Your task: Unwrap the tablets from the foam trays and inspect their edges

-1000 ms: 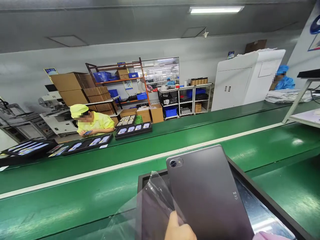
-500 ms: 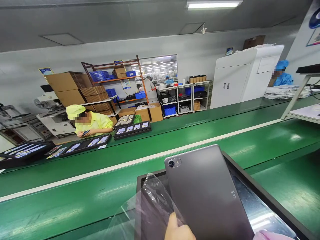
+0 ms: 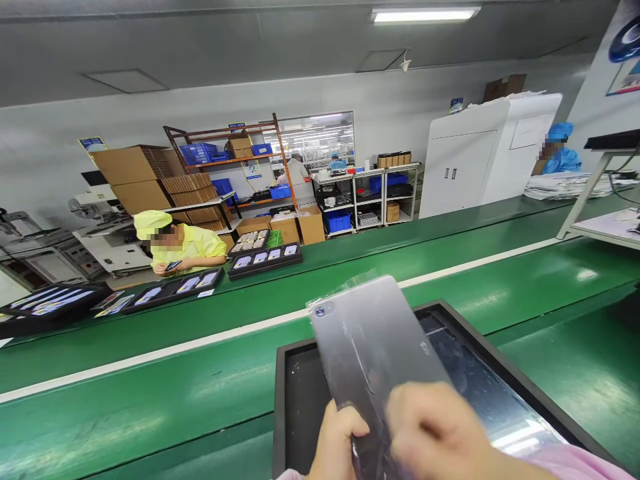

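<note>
**A:** What's the surface like from your feed?

**B:** I'm looking down on a long green conveyor belt [image 3: 150, 407] with a white stripe [image 3: 240, 333] running from about eight o'clock up toward two o'clock. Right below me, at six o'clock, a black tray [image 3: 281, 400] sits on the belt, with something glossy lying in it at four o'clock.

**A:** And the hands?

**B:** Both are at the bottom edge. The left hand [image 3: 337, 447] grips the lower edge of a gray tablet [image 3: 370, 340], thumb pressed on its back. The right hand [image 3: 440, 433] lies over the tablet's lower right part, blurred; I cannot tell how its fingers are set. The tablet is held tilted above the tray, back facing me, camera corner toward eleven o'clock, and a clear film [image 3: 345, 283] covers it, showing past its top edge.

**A:** The room?

**B:** Across the belt at ten o'clock a person in yellow with a cap [image 3: 175, 243] sits beside black trays of small devices [image 3: 265, 259]. Behind them stand stacked cardboard boxes [image 3: 135, 173] and an orange rack with blue bins [image 3: 225, 160]. At twelve o'clock there's a window into another hall and white shelves [image 3: 370, 197]; at one o'clock a white cabinet [image 3: 485, 153]; at two o'clock a person in blue [image 3: 560, 150]. Gray walls, and a strip light [image 3: 425, 15] overhead.
</note>
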